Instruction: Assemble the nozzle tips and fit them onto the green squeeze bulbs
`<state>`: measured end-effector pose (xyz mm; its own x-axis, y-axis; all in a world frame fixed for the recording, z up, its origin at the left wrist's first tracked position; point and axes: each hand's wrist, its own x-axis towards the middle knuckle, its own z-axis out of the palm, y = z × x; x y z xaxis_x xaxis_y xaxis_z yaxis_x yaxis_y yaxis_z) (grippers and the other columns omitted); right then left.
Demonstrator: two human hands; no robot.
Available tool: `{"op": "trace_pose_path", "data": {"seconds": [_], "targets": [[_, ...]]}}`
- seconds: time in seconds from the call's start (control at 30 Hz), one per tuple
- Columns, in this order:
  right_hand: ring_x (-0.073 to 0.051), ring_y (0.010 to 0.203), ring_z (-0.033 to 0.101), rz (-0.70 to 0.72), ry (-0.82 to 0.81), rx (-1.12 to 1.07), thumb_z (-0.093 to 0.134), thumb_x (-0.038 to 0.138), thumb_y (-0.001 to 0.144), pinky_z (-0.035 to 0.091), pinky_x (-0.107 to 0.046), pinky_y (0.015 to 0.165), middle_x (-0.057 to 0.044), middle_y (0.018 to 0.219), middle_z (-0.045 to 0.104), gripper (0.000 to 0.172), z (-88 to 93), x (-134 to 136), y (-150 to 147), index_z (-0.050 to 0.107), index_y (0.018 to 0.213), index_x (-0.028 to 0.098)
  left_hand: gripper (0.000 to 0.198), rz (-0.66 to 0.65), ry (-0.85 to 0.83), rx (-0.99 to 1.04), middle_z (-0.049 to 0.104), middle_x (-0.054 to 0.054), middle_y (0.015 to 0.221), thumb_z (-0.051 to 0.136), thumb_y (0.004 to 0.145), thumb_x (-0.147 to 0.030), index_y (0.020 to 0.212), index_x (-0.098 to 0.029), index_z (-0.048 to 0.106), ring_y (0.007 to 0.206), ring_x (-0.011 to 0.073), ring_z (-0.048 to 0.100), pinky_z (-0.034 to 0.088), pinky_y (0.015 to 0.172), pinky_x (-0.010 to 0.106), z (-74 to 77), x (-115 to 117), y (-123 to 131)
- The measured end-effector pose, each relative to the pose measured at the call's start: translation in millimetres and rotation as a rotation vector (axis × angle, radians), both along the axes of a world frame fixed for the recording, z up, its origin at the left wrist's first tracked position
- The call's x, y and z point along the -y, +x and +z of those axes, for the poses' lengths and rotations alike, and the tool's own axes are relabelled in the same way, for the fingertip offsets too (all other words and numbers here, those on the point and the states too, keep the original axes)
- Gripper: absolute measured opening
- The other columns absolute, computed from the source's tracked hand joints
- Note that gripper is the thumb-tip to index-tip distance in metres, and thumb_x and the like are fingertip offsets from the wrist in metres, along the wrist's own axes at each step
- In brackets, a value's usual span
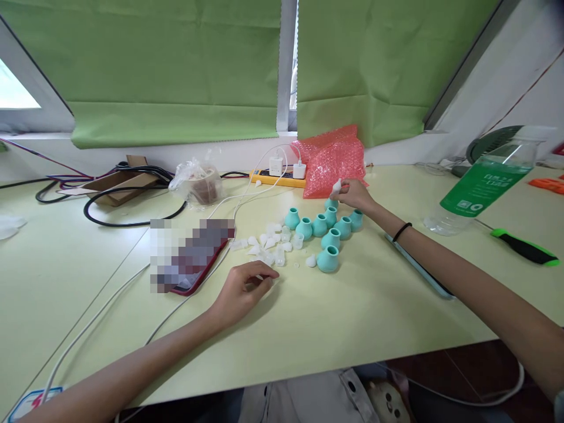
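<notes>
My right hand (352, 194) pinches a small white translucent piece (337, 187) just above the rearmost teal pot (331, 204). Several more small round teal pots with open necks stand in a cluster in front of it, the nearest teal pot (328, 259) beside a white drop-shaped piece (311, 260). My left hand (247, 288) rests on the table, thumb and index fingertips pressed together; whatever is between them is too small to name. Behind that hand lies a loose pile of white and clear plastic pieces (267, 242).
A red-cased phone (200, 258) and white cables lie at left. Behind are a plastic-wrapped cup (205, 187), a yellow power strip (282, 179) and pink bubble wrap (332, 164). At right are another phone (423, 270), a bottle (484, 185) and a screwdriver (524, 247).
</notes>
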<state>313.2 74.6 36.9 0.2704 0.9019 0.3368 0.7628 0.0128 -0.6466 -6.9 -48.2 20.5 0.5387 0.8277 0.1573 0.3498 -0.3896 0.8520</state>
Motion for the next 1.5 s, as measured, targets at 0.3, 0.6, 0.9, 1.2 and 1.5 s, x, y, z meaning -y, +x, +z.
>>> {"op": "trace_pose_path", "data": {"seconds": [0.3,0.6,0.9,1.2,1.5], "targets": [[-0.024,0.086,0.057,-0.06,0.325,0.129,0.061,0.024,0.06,0.043,-0.04,0.078,-0.011,0.093,0.06,0.043,14.8,20,-13,0.051,0.099,0.012,0.016,0.019,0.019,0.031,0.061,0.006,0.081,0.047,0.073,-0.017,0.077,-0.015,0.063,0.075,0.0157,0.055,0.047,0.065,0.025,-1.8,-1,-1],[-0.019,0.079,0.055,0.667,0.778,0.813,0.044,0.013,0.079,0.045,-0.034,0.066,-0.005,0.08,0.06,0.013,29.6,119,-108,0.054,0.082,0.021,0.019,0.092,0.148,0.034,0.062,0.006,0.088,0.045,0.073,-0.012,0.075,-0.015,0.063,0.084,0.0171,0.056,0.045,0.077,0.029,-3.1,0,-2],[-0.022,0.077,0.053,0.819,0.299,1.244,0.036,0.003,0.08,0.042,-0.029,0.055,-0.013,0.08,0.057,0.019,-12.7,141,-137,0.055,0.085,0.007,0.015,0.199,0.172,0.131,0.058,0.004,0.08,0.043,0.075,-0.013,0.078,-0.016,0.058,0.078,0.0147,0.055,0.046,0.064,0.024,-7.8,1,-4],[-0.018,0.069,0.051,0.859,0.05,1.178,0.043,0.003,0.078,0.039,-0.027,0.051,-0.006,0.073,0.054,0.013,-2.2,137,-135,0.053,0.077,0.012,0.017,0.241,0.502,-0.191,0.055,0.002,0.069,0.044,0.073,-0.014,0.08,-0.014,0.059,0.06,0.0119,0.048,0.042,0.055,0.024,16.6,-26,-16],[-0.014,0.07,0.049,0.951,0.29,0.763,0.038,0.005,0.08,0.041,-0.024,0.056,-0.007,0.076,0.056,0.021,-16.4,146,-132,0.056,0.076,0.012,0.022,0.054,0.766,-0.713,0.056,0.007,0.081,0.047,0.072,-0.019,0.086,-0.015,0.063,0.082,0.0214,0.046,0.043,0.071,0.033,31.3,-51,-27]]}}
